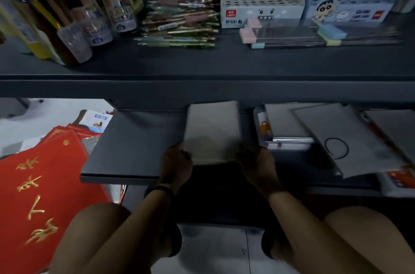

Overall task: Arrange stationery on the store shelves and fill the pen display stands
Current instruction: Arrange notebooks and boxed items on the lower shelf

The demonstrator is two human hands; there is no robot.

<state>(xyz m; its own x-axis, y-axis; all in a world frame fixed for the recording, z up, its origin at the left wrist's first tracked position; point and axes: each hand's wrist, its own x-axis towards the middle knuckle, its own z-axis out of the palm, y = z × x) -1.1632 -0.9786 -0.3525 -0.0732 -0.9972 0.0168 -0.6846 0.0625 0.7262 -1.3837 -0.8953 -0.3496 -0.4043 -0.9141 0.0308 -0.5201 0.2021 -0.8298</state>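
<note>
Single head-worn wide-angle view, facing forward and down, close to the dark shelves (202, 60)

We see a pale grey notebook (212, 132), plain-covered. Left of it, a dark charcoal board (128, 145), plain too. We catch a bright red mat (40, 195) with gold characters. The shelf (202, 65) is dark slate grey. On it, pens (182, 22) in mint green and dusty pink with gold trim. We have a white pen stand (261, 7) with a red logo and rows of dark round holes, and a light blue stand (350, 6) printed with a cartoon boy. Then pink erasers (248, 35), one yellow-and-blue eraser (332, 31). A black wristband (158, 189). A grey sheet (336, 148) carries a black ring.
</note>
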